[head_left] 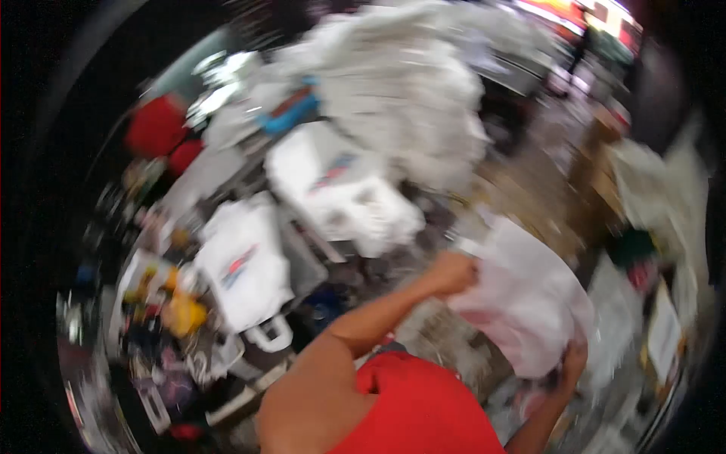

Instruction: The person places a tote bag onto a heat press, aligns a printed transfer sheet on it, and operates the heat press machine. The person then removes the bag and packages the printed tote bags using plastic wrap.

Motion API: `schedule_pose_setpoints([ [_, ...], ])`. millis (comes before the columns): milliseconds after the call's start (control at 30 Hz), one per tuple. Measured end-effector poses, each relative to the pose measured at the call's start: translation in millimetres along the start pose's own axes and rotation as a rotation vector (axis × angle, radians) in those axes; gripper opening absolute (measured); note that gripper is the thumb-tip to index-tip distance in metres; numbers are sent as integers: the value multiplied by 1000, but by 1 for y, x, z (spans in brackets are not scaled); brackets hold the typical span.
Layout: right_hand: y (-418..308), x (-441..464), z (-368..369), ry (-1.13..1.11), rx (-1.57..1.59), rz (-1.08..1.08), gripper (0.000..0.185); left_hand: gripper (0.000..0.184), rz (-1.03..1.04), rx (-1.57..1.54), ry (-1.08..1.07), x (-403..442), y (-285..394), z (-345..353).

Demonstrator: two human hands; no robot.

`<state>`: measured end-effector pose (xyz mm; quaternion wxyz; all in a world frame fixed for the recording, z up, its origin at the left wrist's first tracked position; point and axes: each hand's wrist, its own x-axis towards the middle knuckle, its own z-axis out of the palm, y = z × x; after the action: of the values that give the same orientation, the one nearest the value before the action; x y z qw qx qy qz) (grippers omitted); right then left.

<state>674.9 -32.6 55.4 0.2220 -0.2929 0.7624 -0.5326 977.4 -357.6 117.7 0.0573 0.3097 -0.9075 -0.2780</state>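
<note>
1. Far left: a yellow item [185, 312] lies among mixed small goods; blur prevents closer identification.
2. Left of centre: a white loop-handled bag [246, 265] lies with its red-and-blue print showing.
3. Near it: another white printed bag [302, 168] lies crumpled at one end, apart from both hands.
4. Top centre: a white bundle [408, 83] is heaped beyond the bags.
5. Left hand [454, 274]: closed in a fist on the upper-left edge of the pale pink-white sheet [522, 295].
6. Sheet location: between the 2 hands, right of centre, partly spread.
7. Right hand [575, 363]: fingers curled around the lower-right edge, apparently gripping; thumb position cannot be determined.
8. Progress (judgement): 2 printed bags lie set down; spreading appears partial; the sheet is not yet released.
</note>
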Motion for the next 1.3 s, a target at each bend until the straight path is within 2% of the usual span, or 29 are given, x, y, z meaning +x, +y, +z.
schedule_pose_setpoints([
  [33,65,10,16,66,-162,-74,39,19,71,47,80,-9,-18,7],
  [67,61,9,47,73,136,385,41,21,-5,-263,328,-22,-28,18],
  [100,32,-8,94,168,337,142,42,24,-90,-353,402,-27,-35,28],
  [200,-33,-32,197,53,246,85,44,30,-273,-633,493,-71,-36,19],
  [267,-68,-49,248,-17,144,53,46,27,10,-603,678,-101,-17,8],
  [300,-87,-66,269,-36,117,40,47,27,5,-606,690,-104,-30,25],
  [333,-106,-84,289,-55,89,27,47,30,-38,-410,384,-94,-58,52],
  [367,-138,-109,295,26,329,77,51,30,-84,-352,302,-99,-79,36],
  [400,-170,-132,296,107,572,131,54,29,-213,-347,374,-102,-110,0],
  [467,-217,-144,285,188,814,186,57,28,-401,-350,610,-113,-183,-69],
  [533,-248,-134,269,-199,735,352,63,28,-432,-364,773,-118,-207,-115],
  [567,-247,-124,266,-205,716,346,63,29,-440,-422,767,-121,-196,-116],
  [633,-239,-105,266,-72,673,177,59,32,-441,-552,761,-122,-182,-125],
  [700,-223,-94,268,-14,583,75,58,35,-238,-627,664,-135,-144,-116],
  [733,-211,-91,274,-43,512,27,58,40,-48,-384,999,-136,-108,-69],
  [767,-202,-86,272,-71,459,1,58,36,59,-488,641,-161,-99,-84],
  [800,-193,-78,267,-112,417,-22,58,36,10,-488,684,-166,-103,-74],
  [867,-176,-54,250,-210,327,-65,58,35,-90,-404,977,-168,-109,-42],
  [900,-169,-38,242,-258,286,-85,58,34,-269,-396,842,-185,-121,-60],
  [933,-162,-21,234,-315,246,-109,58,34,-299,-390,865,-198,-127,-61],
  [1000,-152,17,220,-447,173,-170,58,32,-273,-339,974,-221,-134,-48],
  [1067,-145,55,217,-567,135,-231,58,30,-348,-308,1001,-245,-113,-47],
  [1233,-152,93,254,-795,134,-299,58,27,-413,-242,1080,-312,-78,-28],
  [1300,-154,80,288,-942,102,-445,64,29,-702,-439,906,-348,-66,-15],
])
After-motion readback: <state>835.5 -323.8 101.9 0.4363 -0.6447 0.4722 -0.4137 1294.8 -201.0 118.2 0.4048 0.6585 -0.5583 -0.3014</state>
